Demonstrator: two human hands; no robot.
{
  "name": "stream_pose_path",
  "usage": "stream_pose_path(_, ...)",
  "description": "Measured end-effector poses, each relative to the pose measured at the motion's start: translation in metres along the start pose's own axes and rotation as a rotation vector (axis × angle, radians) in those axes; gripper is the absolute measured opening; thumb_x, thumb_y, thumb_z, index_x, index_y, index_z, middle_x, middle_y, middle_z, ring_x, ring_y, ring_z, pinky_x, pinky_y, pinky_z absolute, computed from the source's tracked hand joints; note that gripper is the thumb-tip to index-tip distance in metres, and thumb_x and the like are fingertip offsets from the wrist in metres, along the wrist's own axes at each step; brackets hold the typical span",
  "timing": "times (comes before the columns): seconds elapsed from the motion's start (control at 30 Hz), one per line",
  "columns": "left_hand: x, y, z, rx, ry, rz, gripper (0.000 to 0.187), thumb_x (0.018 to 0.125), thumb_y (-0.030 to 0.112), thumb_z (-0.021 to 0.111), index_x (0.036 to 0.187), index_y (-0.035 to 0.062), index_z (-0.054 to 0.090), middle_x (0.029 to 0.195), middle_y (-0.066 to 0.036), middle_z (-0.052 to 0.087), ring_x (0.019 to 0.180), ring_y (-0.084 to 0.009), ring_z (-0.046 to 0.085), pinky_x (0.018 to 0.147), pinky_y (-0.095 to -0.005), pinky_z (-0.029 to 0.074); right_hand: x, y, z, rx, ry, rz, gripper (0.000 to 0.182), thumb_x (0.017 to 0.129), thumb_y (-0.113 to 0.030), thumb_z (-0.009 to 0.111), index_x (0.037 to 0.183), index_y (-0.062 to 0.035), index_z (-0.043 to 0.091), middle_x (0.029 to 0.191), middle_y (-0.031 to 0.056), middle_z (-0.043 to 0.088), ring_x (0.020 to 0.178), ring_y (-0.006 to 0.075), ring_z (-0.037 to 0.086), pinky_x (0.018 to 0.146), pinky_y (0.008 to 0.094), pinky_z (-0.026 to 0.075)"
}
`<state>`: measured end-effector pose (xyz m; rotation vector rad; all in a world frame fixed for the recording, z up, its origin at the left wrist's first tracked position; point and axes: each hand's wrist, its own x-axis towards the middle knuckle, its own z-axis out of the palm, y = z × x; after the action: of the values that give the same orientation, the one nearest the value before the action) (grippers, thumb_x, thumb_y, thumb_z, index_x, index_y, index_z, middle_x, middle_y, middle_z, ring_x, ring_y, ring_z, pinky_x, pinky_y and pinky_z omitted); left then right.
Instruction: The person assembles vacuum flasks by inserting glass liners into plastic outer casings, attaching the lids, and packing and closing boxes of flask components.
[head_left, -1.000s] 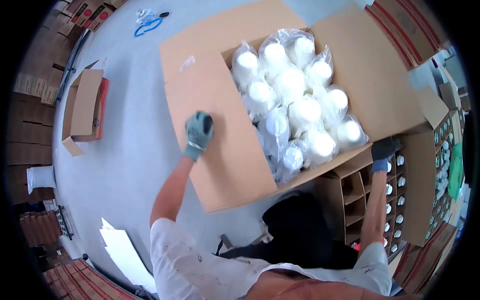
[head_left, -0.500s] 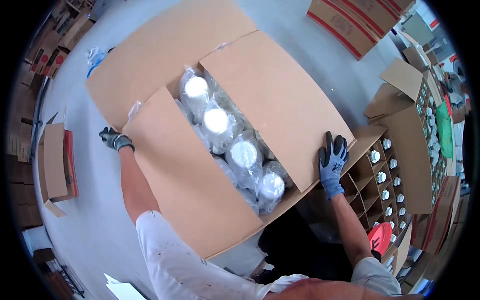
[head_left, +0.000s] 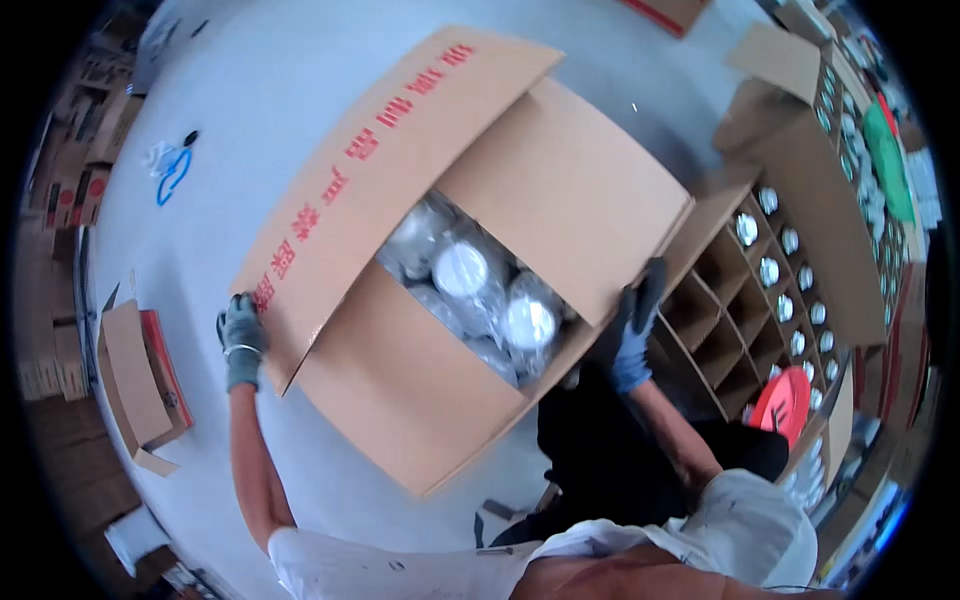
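Left hand (head_left: 241, 335) grips printed flap (head_left: 385, 190) by its outer edge; right hand (head_left: 637, 320) at carton (head_left: 570, 200) side edge, grip unclear. Carton's just beside divided box (head_left: 712, 228); floor (head_left: 230, 210) stretches left.

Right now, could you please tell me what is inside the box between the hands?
In the box, plastic-wrapped items with pale round tops show through the gap; the flaps hide the rest.

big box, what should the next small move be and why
I'd probably have the left hand press the printed flap down onto the plain flaps: the left hand is at its corner, it already overhangs them, and bagged items show in the gap. The right hand, at the box's opposite side, could steady it.
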<state>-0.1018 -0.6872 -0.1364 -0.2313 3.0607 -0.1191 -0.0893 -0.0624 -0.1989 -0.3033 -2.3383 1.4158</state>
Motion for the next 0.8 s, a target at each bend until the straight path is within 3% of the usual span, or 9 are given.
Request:
stream_pose_path(0.03,-0.009,0.075,-0.036,0.363,0.018,0.126,0.042,0.093,0.018,0.049,0.131,0.0023,0.045,0.135,-0.016,0.046,0.127,-0.0307,0.04,0.108,-0.0439,0.028,-0.03,-0.014,-0.004,0.115,-0.046,0.039,0.056,0.096,-0.025,0.047,0.141,0.0009,0.026,0.148,0.0166,0.024,0.137,0.0282,0.022,0.112,0.0389,0.019)
stream_pose_path(0.1,-0.011,0.159,-0.032,-0.28,0.113,0.297,0.054,0.089,0.027,0.052,0.137,0.0062,0.04,0.143,-0.016,0.037,0.133,-0.0344,0.03,0.11,-0.049,0.019,-0.094,0.027,-0.009,0.617,-0.196,0.643,0.054,0.096,-0.036,0.045,0.138,-0.0043,0.034,0.138,0.0141,0.038,0.126,0.026,0.038,0.103,0.0397,0.033)
stream_pose_path(0.17,-0.015,0.253,-0.041,-0.059,0.214,0.201,0.065,0.087,0.039,0.053,0.142,0.009,0.033,0.147,-0.016,0.03,0.132,-0.0431,0.027,0.11,-0.0545,0.016,-0.128,0.07,-0.006,0.763,-0.342,1.231,0.057,0.091,-0.053,0.048,0.13,-0.0117,0.046,0.123,0.0091,0.053,0.108,0.0218,0.054,0.088,0.0408,0.047)
stream_pose_path(0.23,0.005,0.295,-0.009,0.162,0.16,-0.033,0.076,0.083,0.047,0.054,0.144,0.0091,0.028,0.149,-0.016,0.024,0.13,-0.05,0.025,0.109,-0.0578,0.014,-0.131,0.12,0.009,0.768,-0.365,1.335,0.06,0.085,-0.061,0.052,0.12,-0.0132,0.054,0.11,0.007,0.059,0.1,0.0213,0.057,0.085,0.0412,0.047)
stream_pose_path(0.33,0.018,0.293,0.009,0.157,0.249,-0.035,0.074,0.082,0.045,0.055,0.144,0.0133,0.028,0.15,-0.014,0.024,0.13,-0.0505,0.024,0.108,-0.06,0.014,-0.085,0.131,0.032,1.282,-0.406,1.166,0.057,0.083,-0.061,0.054,0.114,-0.0133,0.057,0.102,0.0053,0.061,0.095,0.0209,0.058,0.083,0.0406,0.048)
stream_pose_path(0.4,0.014,0.286,0.011,0.127,0.262,-0.015,0.073,0.082,0.044,0.055,0.145,0.0168,0.028,0.15,-0.012,0.024,0.131,-0.0499,0.023,0.108,-0.0593,0.014,-0.079,0.138,0.043,0.888,-0.599,0.669,0.056,0.084,-0.059,0.054,0.115,-0.0129,0.057,0.104,0.0048,0.062,0.096,0.0212,0.059,0.084,0.0394,0.049)
stream_pose_path(0.47,0.017,0.286,0.008,0.155,0.229,-0.029,0.074,0.082,0.043,0.055,0.145,0.0172,0.027,0.151,-0.011,0.024,0.131,-0.0495,0.024,0.108,-0.059,0.015,-0.053,0.142,0.054,1.282,-0.577,1.116,0.052,0.086,-0.055,0.051,0.115,-0.0122,0.058,0.104,0.0049,0.063,0.096,0.0212,0.06,0.084,0.0373,0.049)
stream_pose_path(0.7,0.03,0.281,0.004,0.19,0.186,-0.051,0.078,0.079,0.04,0.059,0.146,0.0239,0.024,0.152,-0.007,0.022,0.13,-0.0477,0.027,0.105,-0.0604,0.019,-0.056,0.179,0.082,1.596,-0.545,1.29,0.05,0.087,-0.055,0.048,0.112,-0.0133,0.059,0.097,0.0057,0.065,0.087,0.0202,0.063,0.078,0.0354,0.053)
stream_pose_path(0.8,0.047,0.265,0.01,0.167,0.197,-0.01,0.077,0.079,0.036,0.06,0.147,0.0268,0.023,0.152,-0.003,0.022,0.129,-0.0466,0.029,0.103,-0.0609,0.023,-0.047,0.134,0.061,0.816,-0.717,0.787,0.082,0.068,-0.083,0.046,0.116,-0.0165,0.056,0.114,0.0058,0.057,0.102,0.0254,0.055,0.084,0.0528,0.044)
